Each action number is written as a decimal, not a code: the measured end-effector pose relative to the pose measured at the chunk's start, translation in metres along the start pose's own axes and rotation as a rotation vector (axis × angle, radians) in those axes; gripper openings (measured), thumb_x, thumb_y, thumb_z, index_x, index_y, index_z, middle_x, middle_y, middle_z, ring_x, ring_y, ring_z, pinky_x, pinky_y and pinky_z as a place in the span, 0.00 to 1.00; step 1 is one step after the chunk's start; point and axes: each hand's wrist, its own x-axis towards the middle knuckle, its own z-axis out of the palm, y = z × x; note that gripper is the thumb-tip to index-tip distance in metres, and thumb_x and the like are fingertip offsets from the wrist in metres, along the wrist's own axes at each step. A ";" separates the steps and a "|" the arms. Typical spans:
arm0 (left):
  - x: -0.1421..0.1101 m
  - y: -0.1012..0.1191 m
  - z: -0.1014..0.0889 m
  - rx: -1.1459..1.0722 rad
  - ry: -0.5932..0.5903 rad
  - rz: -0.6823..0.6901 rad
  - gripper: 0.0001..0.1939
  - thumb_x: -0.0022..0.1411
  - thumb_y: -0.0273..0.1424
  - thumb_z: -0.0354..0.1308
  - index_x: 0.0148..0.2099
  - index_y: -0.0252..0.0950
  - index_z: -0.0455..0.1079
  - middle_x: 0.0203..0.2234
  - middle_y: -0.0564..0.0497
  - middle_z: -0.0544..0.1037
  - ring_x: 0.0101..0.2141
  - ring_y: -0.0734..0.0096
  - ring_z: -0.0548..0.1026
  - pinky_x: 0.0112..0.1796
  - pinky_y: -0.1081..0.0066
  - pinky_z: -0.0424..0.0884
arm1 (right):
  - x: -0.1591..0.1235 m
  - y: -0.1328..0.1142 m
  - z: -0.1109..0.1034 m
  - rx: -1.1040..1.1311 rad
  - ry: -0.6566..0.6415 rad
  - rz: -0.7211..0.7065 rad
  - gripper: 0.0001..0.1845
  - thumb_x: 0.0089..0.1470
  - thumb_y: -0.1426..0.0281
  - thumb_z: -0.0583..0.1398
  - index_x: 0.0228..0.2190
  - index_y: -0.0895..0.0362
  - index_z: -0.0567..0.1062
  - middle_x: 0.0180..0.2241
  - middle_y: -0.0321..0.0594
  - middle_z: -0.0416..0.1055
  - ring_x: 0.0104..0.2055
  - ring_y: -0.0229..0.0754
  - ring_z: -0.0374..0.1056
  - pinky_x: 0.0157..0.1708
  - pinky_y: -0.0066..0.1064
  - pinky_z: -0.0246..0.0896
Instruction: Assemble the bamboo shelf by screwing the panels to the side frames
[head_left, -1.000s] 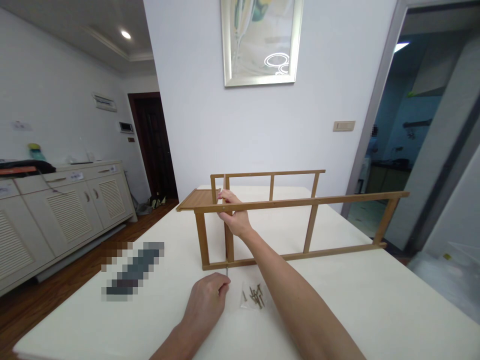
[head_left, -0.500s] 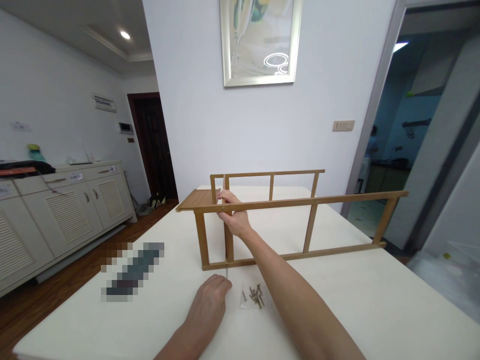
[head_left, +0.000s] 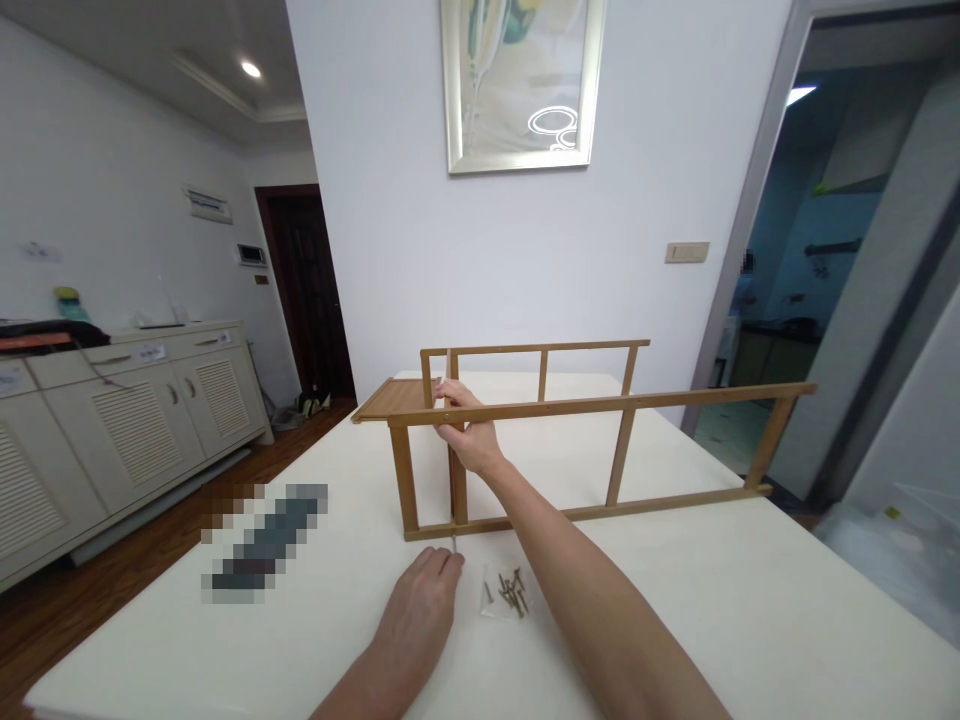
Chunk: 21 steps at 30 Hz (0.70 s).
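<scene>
A brown wooden rack frame (head_left: 621,450) lies on its side on the white table (head_left: 300,640). Reaching through it, my right hand (head_left: 472,430) is closed around the slatted wooden panel's upper edge near the left end, behind the top rail. Low at the near side, my left hand (head_left: 420,605) is closed on a thin metal rod (head_left: 454,545) that meets the lower rail; the fingers hide its other end, and its kind does not show. Just right of that hand, a small clear bag (head_left: 491,605) lies with several bronze-coloured screws (head_left: 514,592).
A blurred-out dark object (head_left: 274,540) lies on the table's left side. Beyond the table stand a white cabinet (head_left: 150,400) on the left and a wall with a framed picture (head_left: 521,165). At the right are a doorway and clear plastic wrapping (head_left: 892,560).
My left hand has shifted slightly, its fingers closer to the lower rail, and less of the metal rod shows. My right hand and the rack frame stay in place.
</scene>
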 end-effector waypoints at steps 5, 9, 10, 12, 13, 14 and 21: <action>-0.001 0.000 0.002 0.092 0.038 -0.067 0.12 0.65 0.21 0.45 0.36 0.34 0.71 0.25 0.48 0.75 0.29 0.64 0.74 0.32 0.67 0.70 | -0.001 0.000 0.000 -0.011 -0.003 0.013 0.16 0.47 0.71 0.60 0.40 0.50 0.72 0.48 0.40 0.70 0.59 0.48 0.61 0.60 0.44 0.53; -0.002 0.000 0.003 0.055 0.052 -0.086 0.12 0.65 0.21 0.45 0.40 0.35 0.70 0.27 0.48 0.76 0.30 0.64 0.76 0.33 0.67 0.71 | -0.001 0.000 0.000 -0.014 -0.001 0.009 0.16 0.47 0.71 0.60 0.41 0.50 0.72 0.48 0.39 0.71 0.59 0.48 0.60 0.60 0.45 0.54; -0.002 0.000 0.003 0.031 0.059 -0.083 0.12 0.65 0.21 0.45 0.40 0.35 0.70 0.28 0.47 0.77 0.30 0.64 0.76 0.33 0.67 0.72 | -0.001 0.001 0.000 -0.012 0.002 0.008 0.16 0.47 0.71 0.60 0.41 0.50 0.72 0.48 0.39 0.71 0.59 0.48 0.60 0.60 0.45 0.54; -0.003 -0.001 0.004 -0.005 0.066 -0.076 0.13 0.65 0.20 0.45 0.42 0.36 0.69 0.29 0.47 0.77 0.31 0.64 0.76 0.34 0.67 0.72 | -0.001 0.001 0.000 -0.005 0.005 0.003 0.16 0.47 0.71 0.60 0.41 0.50 0.72 0.48 0.39 0.71 0.59 0.48 0.60 0.60 0.45 0.54; -0.003 -0.001 0.004 -0.014 0.066 -0.074 0.13 0.64 0.20 0.44 0.42 0.36 0.69 0.29 0.47 0.77 0.31 0.64 0.76 0.34 0.67 0.72 | -0.001 0.001 0.000 0.001 0.006 0.000 0.16 0.47 0.71 0.61 0.41 0.50 0.72 0.48 0.39 0.71 0.59 0.48 0.60 0.60 0.45 0.54; -0.003 -0.001 0.004 -0.018 0.065 -0.070 0.13 0.64 0.19 0.44 0.43 0.36 0.68 0.30 0.48 0.77 0.31 0.64 0.77 0.34 0.67 0.73 | -0.001 0.001 0.000 0.007 0.006 -0.002 0.16 0.47 0.71 0.61 0.41 0.50 0.72 0.48 0.39 0.71 0.59 0.48 0.60 0.60 0.45 0.54; -0.001 0.000 -0.001 0.057 0.032 0.069 0.19 0.59 0.13 0.42 0.44 0.34 0.67 0.25 0.50 0.74 0.27 0.65 0.74 0.30 0.67 0.71 | -0.001 -0.001 0.000 -0.011 -0.005 0.010 0.15 0.48 0.70 0.60 0.40 0.50 0.72 0.49 0.40 0.70 0.59 0.48 0.60 0.59 0.44 0.56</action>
